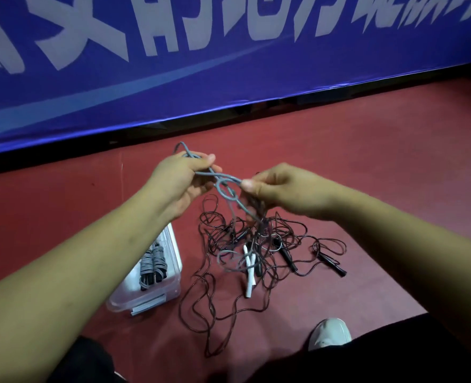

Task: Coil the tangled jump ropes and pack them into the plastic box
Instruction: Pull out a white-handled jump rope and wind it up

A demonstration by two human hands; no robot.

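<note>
Grey rope [228, 190]: knotted loop stretched between both hands, seemingly to loosen it.
Left hand [179, 183]: fingers curled round the strand.
Right hand [286, 192]: thumb and forefinger pinch the loop.
Dark tangle [256, 244]: floor [367, 161], 6 o'clock of hands.
Plastic box [176, 269]: 8 o'clock of tangle, within reach.

2 hands pinch knotted grey rope [230, 190] (tangle [256, 244] below).

PERSON: DRESS AND VISIBLE PARTS

Forearms: both bare along their whole visible length.
Left hand [179, 183] and right hand [286, 192]: bare, with the right thumbnail cut short.
Legwear: plain black fabric trousers [394, 357], seen on both legs.
Footwear: one shoe [331, 333], off-white, with a rounded toe. Finer detail is too blurred to report.
</note>
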